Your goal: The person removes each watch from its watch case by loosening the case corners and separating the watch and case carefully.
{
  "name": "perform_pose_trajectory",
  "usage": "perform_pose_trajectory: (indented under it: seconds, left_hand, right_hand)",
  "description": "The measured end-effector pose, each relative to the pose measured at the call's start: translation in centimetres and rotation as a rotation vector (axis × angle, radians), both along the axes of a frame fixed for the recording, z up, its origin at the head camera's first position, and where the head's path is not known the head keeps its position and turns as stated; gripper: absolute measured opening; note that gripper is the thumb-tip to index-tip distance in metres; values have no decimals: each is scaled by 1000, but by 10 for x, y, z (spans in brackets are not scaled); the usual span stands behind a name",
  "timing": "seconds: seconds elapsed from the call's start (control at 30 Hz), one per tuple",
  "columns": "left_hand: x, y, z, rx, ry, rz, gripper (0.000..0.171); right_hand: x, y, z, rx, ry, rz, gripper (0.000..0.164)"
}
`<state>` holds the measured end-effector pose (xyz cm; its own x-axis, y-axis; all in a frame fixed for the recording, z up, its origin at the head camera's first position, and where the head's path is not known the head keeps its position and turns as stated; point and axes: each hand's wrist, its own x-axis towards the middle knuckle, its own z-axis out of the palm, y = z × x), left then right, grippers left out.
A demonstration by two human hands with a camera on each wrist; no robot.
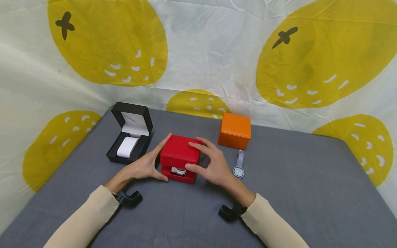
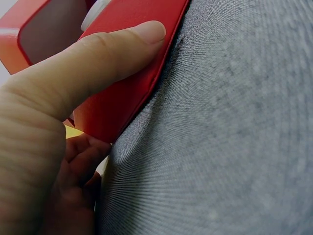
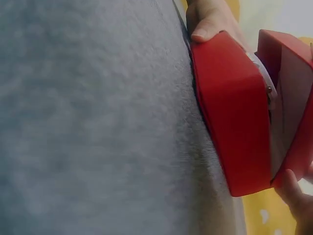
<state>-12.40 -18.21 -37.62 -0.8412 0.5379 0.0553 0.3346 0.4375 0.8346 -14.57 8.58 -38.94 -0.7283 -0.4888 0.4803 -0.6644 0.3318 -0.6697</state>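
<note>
A red watch box (image 1: 180, 150) stands in the middle of the table with its lid partly lowered. Through the gap at the front shows a metal-banded watch (image 1: 179, 171). My left hand (image 1: 144, 167) grips the base at its left side; in the left wrist view the thumb (image 2: 117, 54) lies along the red base (image 2: 132, 73). On the other side my right hand (image 1: 215, 165) holds the lid, thumb at its front edge and fingers over the top. The right wrist view shows the lid (image 3: 301, 132) tilted away from the base (image 3: 230, 112).
An open black watch box (image 1: 130, 134) with a white cushion (image 1: 127, 147) stands behind the left hand. Back right is a closed orange box (image 1: 234, 129). In front of it lies a light blue watch (image 1: 238, 167). A fruit-printed cloth (image 1: 211, 44) hangs behind the grey table (image 1: 310, 193).
</note>
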Motion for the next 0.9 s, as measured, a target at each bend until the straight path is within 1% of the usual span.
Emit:
perform_pose_trajectory:
  seconds: [0.07, 0.3, 0.37, 0.43, 0.53, 0.63, 0.77, 0.9]
  left_hand:
    - [-1, 0, -1, 10, 4, -8, 126]
    - [-16, -9, -28, 10, 45, -13, 131]
    - [-18, -10, -31, 14, 45, -15, 132]
    - [-18, -10, -33, -6, 40, -9, 129]
    - [-17, -11, -33, -72, 34, 10, 122]
    - [-15, -10, -32, -135, 32, 28, 118]
    - [-14, -11, -30, -145, 23, 36, 119]
    - [-14, -12, -30, -141, 35, 24, 121]
  right_hand:
    - [-1, 0, 3, -19, -25, -8, 59]
    - [-7, -3, 13, -77, -119, -42, 54]
    - [-9, -5, 16, -92, -149, -53, 51]
    - [-11, -6, 19, -107, -193, -77, 48]
    - [-14, -8, 23, -136, -272, -116, 44]
    - [-16, -9, 26, -139, -331, -142, 43]
    - [-18, -9, 29, -125, -381, -158, 45]
    - [-22, -10, 35, -142, -463, -170, 48]
